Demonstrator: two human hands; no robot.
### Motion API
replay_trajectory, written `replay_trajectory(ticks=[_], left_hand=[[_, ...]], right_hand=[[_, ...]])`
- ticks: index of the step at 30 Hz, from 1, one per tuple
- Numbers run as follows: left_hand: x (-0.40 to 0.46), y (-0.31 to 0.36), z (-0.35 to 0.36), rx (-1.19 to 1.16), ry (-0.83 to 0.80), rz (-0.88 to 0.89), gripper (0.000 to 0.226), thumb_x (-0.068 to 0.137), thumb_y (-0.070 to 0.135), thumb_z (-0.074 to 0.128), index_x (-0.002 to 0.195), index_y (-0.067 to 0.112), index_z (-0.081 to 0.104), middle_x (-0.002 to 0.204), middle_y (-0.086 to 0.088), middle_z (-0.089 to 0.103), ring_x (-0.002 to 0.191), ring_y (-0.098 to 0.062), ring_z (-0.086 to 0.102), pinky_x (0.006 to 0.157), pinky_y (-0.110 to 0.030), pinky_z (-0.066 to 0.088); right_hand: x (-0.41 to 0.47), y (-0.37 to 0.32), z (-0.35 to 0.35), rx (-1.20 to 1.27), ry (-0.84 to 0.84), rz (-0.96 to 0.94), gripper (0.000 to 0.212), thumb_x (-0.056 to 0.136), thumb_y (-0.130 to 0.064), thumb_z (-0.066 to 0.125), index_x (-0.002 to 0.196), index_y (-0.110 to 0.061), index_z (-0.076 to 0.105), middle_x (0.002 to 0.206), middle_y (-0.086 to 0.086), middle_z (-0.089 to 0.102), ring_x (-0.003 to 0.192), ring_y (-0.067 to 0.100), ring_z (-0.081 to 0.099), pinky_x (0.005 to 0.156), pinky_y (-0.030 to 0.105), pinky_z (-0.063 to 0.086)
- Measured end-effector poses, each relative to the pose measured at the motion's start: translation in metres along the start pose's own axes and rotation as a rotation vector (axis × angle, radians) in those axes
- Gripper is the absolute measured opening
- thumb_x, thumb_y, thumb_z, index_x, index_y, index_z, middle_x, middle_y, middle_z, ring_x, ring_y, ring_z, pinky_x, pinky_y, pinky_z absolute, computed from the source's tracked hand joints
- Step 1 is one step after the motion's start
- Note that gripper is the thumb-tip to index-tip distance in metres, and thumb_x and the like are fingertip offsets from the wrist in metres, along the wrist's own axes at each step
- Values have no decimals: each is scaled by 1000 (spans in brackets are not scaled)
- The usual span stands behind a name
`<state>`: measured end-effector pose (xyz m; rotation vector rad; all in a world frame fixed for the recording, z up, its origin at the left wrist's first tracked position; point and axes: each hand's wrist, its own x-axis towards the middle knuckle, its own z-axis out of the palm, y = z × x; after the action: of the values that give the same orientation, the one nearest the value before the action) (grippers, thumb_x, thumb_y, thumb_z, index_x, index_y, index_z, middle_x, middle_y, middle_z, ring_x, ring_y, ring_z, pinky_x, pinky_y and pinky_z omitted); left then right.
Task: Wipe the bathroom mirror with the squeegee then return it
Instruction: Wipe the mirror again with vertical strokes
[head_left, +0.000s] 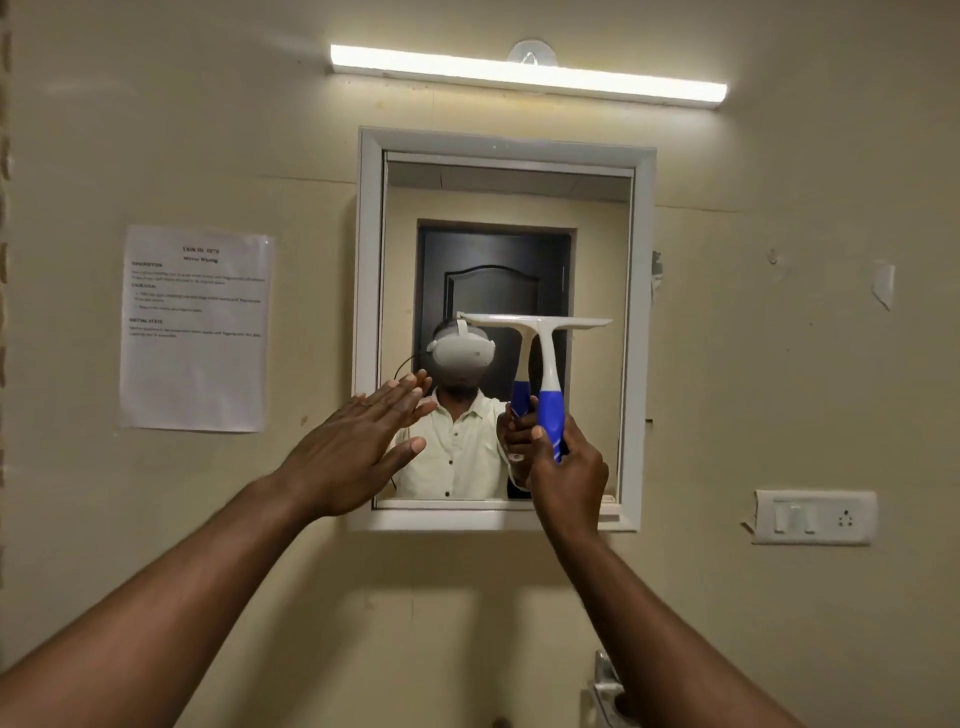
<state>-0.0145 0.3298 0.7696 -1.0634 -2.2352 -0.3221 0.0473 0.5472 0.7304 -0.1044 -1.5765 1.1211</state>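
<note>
Squeegee (540, 332) grip hidden by right hand (569, 475) (blade-to-mirror (597, 249) contact unclear)

Squeegee up against the mirror

We see the squeegee (545, 364), white with a blue grip, standing upright with its wide blade level across the middle of the glass. The mirror (592, 249) is a rectangle in a white frame, fixed on a beige wall, and it reflects the squeegee, a dark door and a person in a pale shirt.
</note>
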Motion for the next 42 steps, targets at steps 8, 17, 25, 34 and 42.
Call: replay_trajectory(ticks=[8,17,25,34,42], left_hand=[[-22,10,9,-17,-49,26,63,89,60,16,142,40,-11,155,17,-6,142,1,-7,118,-28,3],[-39,15,11,-32,-78,-8,72,86,62,14,148,28,1,158,11,-1,139,5,-8,119,-31,5],[-39,23,14,-37,-78,-2,66,92,55,22,148,28,-1,158,11,-2,139,4,-8,117,-28,2],[-23,25,9,-27,-37,24,61,92,56,21,140,40,-14,154,18,-11,140,4,-12,116,-24,-1],[8,27,-3,0,54,83,57,93,56,21,135,45,-16,143,28,-19,133,11,-20,111,-18,-6]], right_hand=[[-81,55,-31,-50,-39,141,37,90,-25,59,126,-18,58,79,3,65,64,19,62,65,30,55],[-135,81,-54,-109,-66,289,33,88,-22,62,121,-18,61,66,4,60,60,33,63,59,35,53],[-147,83,-64,-172,-88,310,16,89,-21,60,104,-20,64,60,-2,54,58,29,63,57,33,52],[-82,21,-49,-151,-57,69,8,90,-25,57,95,-20,61,66,-3,57,55,11,56,49,15,46],[101,-81,-28,-114,49,-167,27,93,-25,54,110,-6,60,70,-8,51,59,1,48,50,7,34]])
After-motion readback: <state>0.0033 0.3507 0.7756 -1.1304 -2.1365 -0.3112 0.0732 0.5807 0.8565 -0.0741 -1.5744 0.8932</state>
